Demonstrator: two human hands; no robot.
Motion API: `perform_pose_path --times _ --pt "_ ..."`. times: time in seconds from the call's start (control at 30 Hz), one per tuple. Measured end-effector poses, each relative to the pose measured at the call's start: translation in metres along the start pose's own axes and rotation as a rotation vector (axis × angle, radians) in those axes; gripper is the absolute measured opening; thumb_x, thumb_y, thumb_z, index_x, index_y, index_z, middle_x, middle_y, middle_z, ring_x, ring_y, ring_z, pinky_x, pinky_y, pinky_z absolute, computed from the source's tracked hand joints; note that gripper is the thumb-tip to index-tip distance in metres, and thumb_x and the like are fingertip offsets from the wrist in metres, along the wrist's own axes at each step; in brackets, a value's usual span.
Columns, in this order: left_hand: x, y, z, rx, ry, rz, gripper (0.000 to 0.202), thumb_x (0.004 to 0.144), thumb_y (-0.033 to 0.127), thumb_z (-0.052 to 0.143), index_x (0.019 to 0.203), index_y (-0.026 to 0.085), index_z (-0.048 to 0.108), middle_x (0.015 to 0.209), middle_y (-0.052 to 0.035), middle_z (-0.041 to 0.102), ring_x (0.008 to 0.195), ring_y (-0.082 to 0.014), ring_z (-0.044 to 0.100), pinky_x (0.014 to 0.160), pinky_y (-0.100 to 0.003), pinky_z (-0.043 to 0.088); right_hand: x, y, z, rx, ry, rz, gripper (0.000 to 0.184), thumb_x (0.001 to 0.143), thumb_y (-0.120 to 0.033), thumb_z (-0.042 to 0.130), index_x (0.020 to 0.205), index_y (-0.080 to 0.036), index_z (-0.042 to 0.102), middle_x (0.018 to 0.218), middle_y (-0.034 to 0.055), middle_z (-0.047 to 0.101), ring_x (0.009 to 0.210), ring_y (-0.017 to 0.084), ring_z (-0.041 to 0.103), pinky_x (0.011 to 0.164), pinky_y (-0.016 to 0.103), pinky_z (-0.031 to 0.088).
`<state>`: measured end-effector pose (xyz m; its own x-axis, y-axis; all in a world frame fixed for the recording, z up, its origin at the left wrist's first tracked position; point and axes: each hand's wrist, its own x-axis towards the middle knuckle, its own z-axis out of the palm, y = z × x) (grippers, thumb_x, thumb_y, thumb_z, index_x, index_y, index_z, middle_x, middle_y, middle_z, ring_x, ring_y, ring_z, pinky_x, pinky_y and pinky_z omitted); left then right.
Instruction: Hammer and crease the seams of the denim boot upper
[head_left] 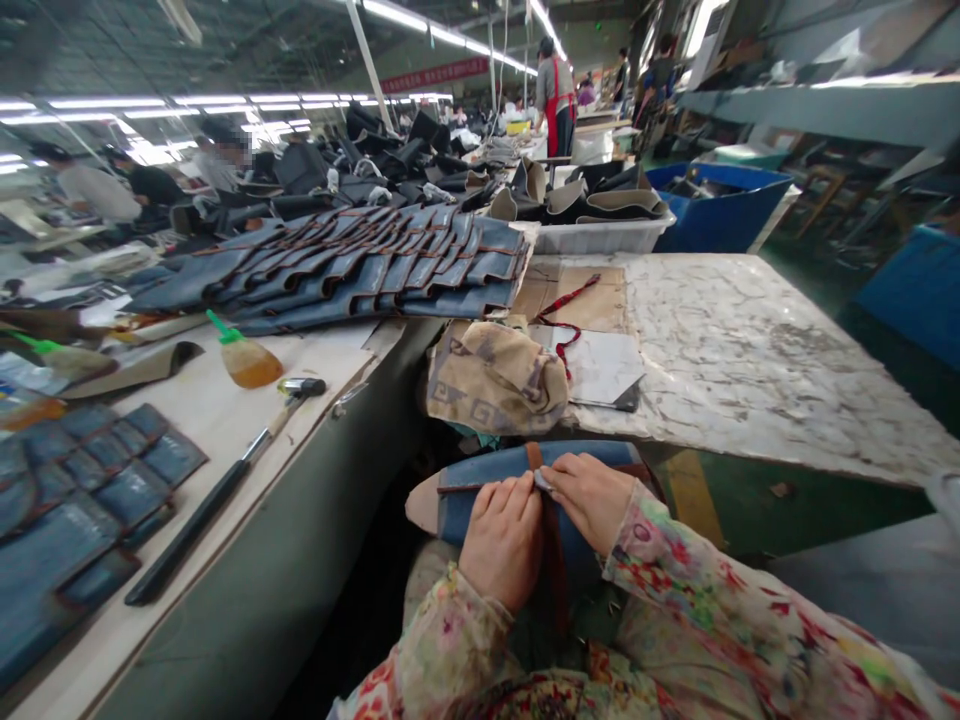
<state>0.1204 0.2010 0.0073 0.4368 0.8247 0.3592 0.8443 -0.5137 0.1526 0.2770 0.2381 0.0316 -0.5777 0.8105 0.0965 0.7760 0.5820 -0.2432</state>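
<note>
- One blue leather piece (480, 470) lies across the person's lap, below the table edge, with a brown strap (534, 456) crossing it.
- Left hand (501, 540): fingers curled close together, pressing down on the piece just left of the strap.
- Right hand (592, 500): fingers narrow, pinched on the strap, touching the left fingertips; something small and shiny sits at the pinch, too small to tell what.
- Patterned cloth bag (495, 378) sits just beyond the piece, on the table (750, 350) corner.
- Hammer (225, 490) and glue bottle (244, 358) lie on the left bench.
- Stack of blue pieces (360, 265) lies farther back.
</note>
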Motion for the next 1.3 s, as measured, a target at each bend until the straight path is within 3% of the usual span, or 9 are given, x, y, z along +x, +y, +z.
perform_pose_path --times 0.23,0.43,0.57,0.73,0.93,1.3 --pt "-0.017 -0.003 0.001 0.018 0.049 -0.059 0.035 0.085 0.02 0.039 0.119 0.022 0.046 0.122 -0.0002 0.052 0.111 -0.0169 0.044 0.089 -0.034 0.032 -0.01 0.013 0.015 0.102 0.259 -0.142 0.029 0.087 -0.017 0.035 0.108 -0.016 0.054 0.103 0.0081 0.056 0.095 0.019 0.048 0.084 0.033 0.044" --pt "-0.027 -0.012 -0.008 0.071 0.088 -0.123 0.032 0.085 0.019 0.038 0.114 0.02 0.051 0.117 -0.0021 0.055 0.107 -0.0183 0.047 0.086 -0.034 0.034 -0.007 0.012 0.005 0.104 0.281 -0.315 0.031 0.087 -0.019 0.038 0.113 -0.018 0.054 0.108 0.0066 0.056 0.1 0.018 0.047 0.088 0.034 0.043" --pt "-0.031 -0.014 -0.008 0.095 0.084 -0.137 0.034 0.084 0.017 0.04 0.116 0.02 0.05 0.118 -0.0014 0.055 0.106 -0.0177 0.047 0.086 -0.033 0.035 -0.001 0.005 0.021 0.094 0.242 -0.305 0.03 0.086 -0.018 0.039 0.11 -0.019 0.056 0.106 0.0066 0.058 0.096 0.018 0.049 0.082 0.031 0.047" --pt "-0.037 -0.021 -0.012 0.112 0.099 -0.148 0.033 0.084 0.018 0.039 0.114 0.019 0.051 0.115 -0.002 0.056 0.104 -0.0171 0.048 0.084 -0.032 0.037 0.012 -0.01 0.038 0.027 0.301 -0.294 0.029 0.082 -0.014 0.04 0.101 -0.018 0.062 0.101 0.0063 0.061 0.089 0.018 0.051 0.077 0.03 0.049" --pt "-0.047 -0.039 -0.022 0.113 0.107 -0.185 0.031 0.085 0.02 0.038 0.113 0.018 0.052 0.113 -0.0048 0.057 0.104 -0.0185 0.049 0.085 -0.033 0.037 0.029 -0.03 0.031 0.029 0.136 -0.33 0.031 0.083 -0.015 0.041 0.11 -0.018 0.057 0.109 0.0066 0.057 0.093 0.019 0.049 0.078 0.03 0.048" --pt "-0.066 -0.058 -0.029 0.112 0.12 -0.315 0.03 0.085 0.02 0.037 0.111 0.016 0.053 0.111 -0.0078 0.057 0.102 -0.019 0.048 0.085 -0.034 0.037 0.062 -0.06 0.033 0.023 0.024 -0.391 0.03 0.084 -0.019 0.043 0.112 -0.02 0.054 0.112 0.004 0.055 0.092 0.02 0.05 0.068 0.029 0.05"
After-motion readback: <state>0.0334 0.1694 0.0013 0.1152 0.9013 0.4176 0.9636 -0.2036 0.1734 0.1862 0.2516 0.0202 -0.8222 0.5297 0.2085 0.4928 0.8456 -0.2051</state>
